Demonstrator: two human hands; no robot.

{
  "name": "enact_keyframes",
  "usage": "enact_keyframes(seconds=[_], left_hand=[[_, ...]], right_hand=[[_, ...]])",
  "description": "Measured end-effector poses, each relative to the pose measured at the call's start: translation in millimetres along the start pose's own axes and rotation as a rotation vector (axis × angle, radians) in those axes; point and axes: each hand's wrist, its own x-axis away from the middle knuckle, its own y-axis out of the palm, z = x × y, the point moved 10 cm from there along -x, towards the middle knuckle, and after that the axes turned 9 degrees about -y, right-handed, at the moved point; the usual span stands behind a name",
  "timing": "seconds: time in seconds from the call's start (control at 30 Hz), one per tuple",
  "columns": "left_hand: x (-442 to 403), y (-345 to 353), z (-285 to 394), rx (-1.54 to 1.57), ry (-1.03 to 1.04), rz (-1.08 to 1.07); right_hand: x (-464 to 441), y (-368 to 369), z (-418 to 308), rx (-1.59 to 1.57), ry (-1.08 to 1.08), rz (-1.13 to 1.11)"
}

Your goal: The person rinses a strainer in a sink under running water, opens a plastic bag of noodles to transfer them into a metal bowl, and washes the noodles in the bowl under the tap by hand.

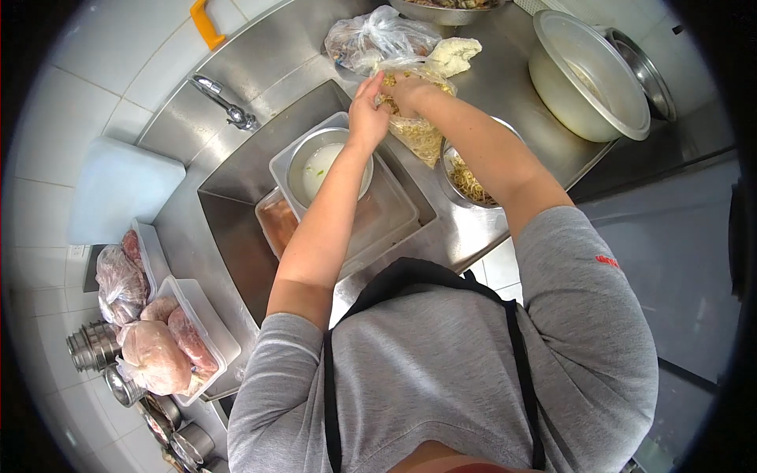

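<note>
A clear plastic bag of bean sprouts [418, 135] rests on the steel counter behind the sink. At the bag's mouth, my left hand [369, 112] is closed on its left edge. My right hand [412, 91] reaches into the bag from the right, its fingers hidden among the sprouts and plastic. Below my right forearm stands a metal bowl [448, 185], partly covered by the arm, with more bean sprouts [468, 180] inside.
The sink [229, 229] holds plastic tubs and a metal pot [296, 169] of cloudy water below a faucet [229, 106]. A knotted plastic bag [371, 35], a white cloth [456, 55] and a large basin [552, 75] stand behind. Bagged meat [158, 355] sits left.
</note>
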Motion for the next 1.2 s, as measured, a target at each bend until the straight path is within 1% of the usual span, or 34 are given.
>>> enact_keyframes(seconds=[0.07, 0.1, 0.17, 0.2, 0.27, 0.3, 0.37, 0.4, 0.47, 0.6, 0.67, 0.7, 0.77, 0.9, 1.0, 1.07, 1.1, 1.17, 1.2], left_hand=[[3.0, -1.2, 5.6, -0.062, 0.002, 0.007], [3.9, -1.1, 4.6, -0.063, 0.0, 0.006], [4.9, -0.9, 12.6, -0.205, 0.078, 0.048], [5.8, -2.0, 14.6, -0.205, 0.076, 0.048], [4.3, 2.5, 8.9, -0.343, -0.016, -0.016], [5.4, 2.3, 13.3, -0.345, -0.015, -0.02], [5.1, 2.5, 12.9, -0.389, -0.11, -0.05], [3.7, 4.3, 12.3, -0.391, -0.107, -0.051], [3.7, 6.0, 22.3, -0.377, 0.018, -0.02], [-2.2, 4.4, 22.9, -0.332, 0.038, -0.061], [-8.6, 7.9, 20.6, -0.336, 0.054, -0.13], [-9.3, 6.3, 22.7, -0.335, 0.053, -0.129], [-12.7, 7.4, 21.9, -0.337, 0.003, -0.176], [-19.2, 9.8, 21.3, -0.384, 0.054, -0.15], [-24.2, 13.5, 24.6, -0.339, 0.068, -0.205], [-25.1, 19.4, 13.7, -0.235, -0.15, -0.336], [-25.2, 18.4, 19.2, -0.235, -0.147, -0.336], [-20.8, 19.3, 13.9, -0.084, -0.326, -0.386], [-21.4, 20.4, 12.7, -0.085, -0.324, -0.388]], right_hand=[[-7.3, -2.7, -2.9, 0.066, -0.085, 0.096], [-6.1, -3.5, -1.7, 0.064, -0.087, 0.094], [-4.6, -3.9, -3.2, 0.109, -0.147, 0.05], [-3.6, -2.0, -4.5, 0.108, -0.147, 0.049], [-0.8, 3.5, 3.1, 0.089, -0.038, 0.04], [-2.5, 7.9, 3.8, 0.085, -0.036, 0.04], [-6.0, 2.3, 3.8, 0.019, -0.051, 0.164], [-2.7, -1.1, 2.6, 0.018, -0.049, 0.167], [4.9, -7.1, -4.1, 0.064, -0.073, 0.179], [12.1, -10.1, -4.8, 0.036, -0.141, 0.185], [19.4, -19.6, -6.4, 0.015, -0.219, 0.272], [22.8, -19.5, -4.3, 0.016, -0.219, 0.27], [30.1, -30.1, -3.8, -0.056, -0.274, 0.362], [48.8, -46.3, -1.1, -0.155, -0.215, 0.337], [53.1, -51.9, -1.3, -0.139, -0.271, 0.384], [57.9, -55.1, 2.3, -0.217, -0.33, 0.506], [58.4, -52.7, 3.6, -0.217, -0.328, 0.508], [69.2, -60.7, -1.3, -0.213, -0.428, 0.667], [70.4, -58.9, -1.3, -0.213, -0.425, 0.668]])
